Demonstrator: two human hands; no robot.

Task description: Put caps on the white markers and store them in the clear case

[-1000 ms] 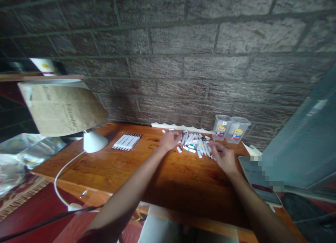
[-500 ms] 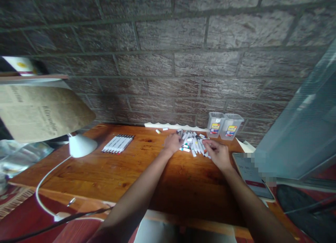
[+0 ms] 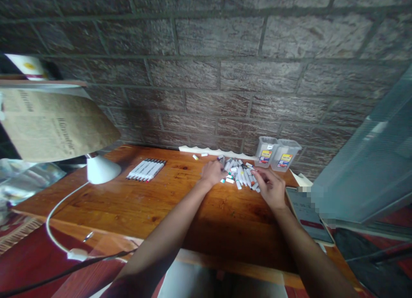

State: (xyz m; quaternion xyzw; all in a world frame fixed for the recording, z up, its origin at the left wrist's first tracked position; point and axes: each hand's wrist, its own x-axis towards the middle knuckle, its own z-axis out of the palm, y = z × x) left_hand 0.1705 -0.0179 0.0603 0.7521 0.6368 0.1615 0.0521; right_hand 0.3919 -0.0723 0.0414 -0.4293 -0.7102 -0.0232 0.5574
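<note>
A loose heap of white markers (image 3: 243,176) with coloured ends lies at the back of the wooden table. At its left edge is my left hand (image 3: 212,173), its fingers curled down against the heap; their tips are partly hidden and I cannot make out what they hold. My right hand (image 3: 271,187) is at the heap's right side, thumb and forefinger closed together on the end of a marker. Farther left, a neat row of white markers (image 3: 146,169) with dark ends lies side by side, away from both hands.
Two clear plastic containers (image 3: 285,155) with labels stand behind the heap against the brick wall. Two small caps (image 3: 195,157) lie near the white scalloped strip (image 3: 219,151). A lamp (image 3: 102,169) stands at left, its cord over the edge; a tablet (image 3: 309,216) lies at right.
The view has shifted slightly. My right hand has moved a little at the heap's right side, its fingers closer together. My left hand stays at the heap's left edge.
</note>
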